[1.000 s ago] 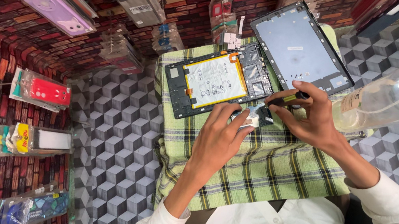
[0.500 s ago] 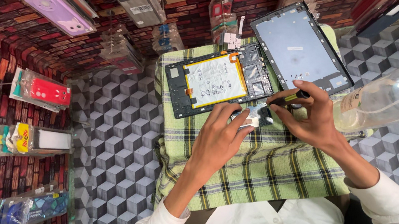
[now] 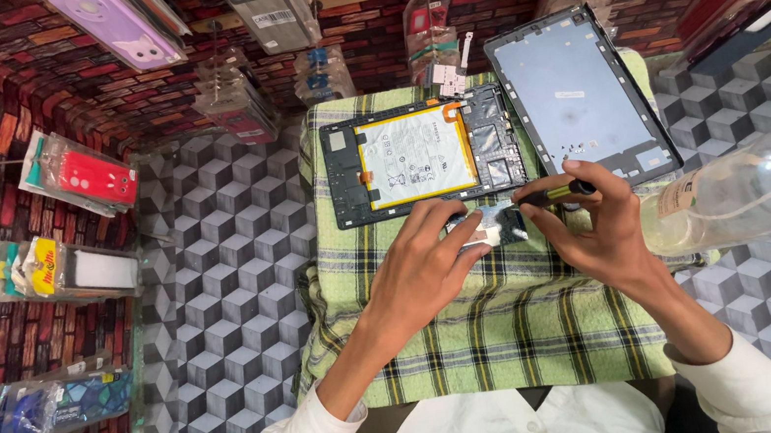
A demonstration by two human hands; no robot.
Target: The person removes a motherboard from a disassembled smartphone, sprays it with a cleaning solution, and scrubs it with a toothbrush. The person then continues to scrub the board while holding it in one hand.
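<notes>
An opened tablet body (image 3: 425, 159) with a white battery lies on a green plaid cloth (image 3: 490, 332). Its detached back cover (image 3: 578, 97) leans to the right of it. My left hand (image 3: 432, 265) presses a small silvery part (image 3: 488, 228) onto the cloth just below the tablet. My right hand (image 3: 595, 224) grips a thin dark tool with a yellow band (image 3: 556, 192), its tip pointing left at that part. What the part is exactly stays hard to tell.
A clear plastic bottle (image 3: 759, 187) lies at the right. Packaged phone cases (image 3: 78, 178) hang on the brick-patterned wall at the left and top. The surface around the cloth has a grey cube pattern (image 3: 218, 298).
</notes>
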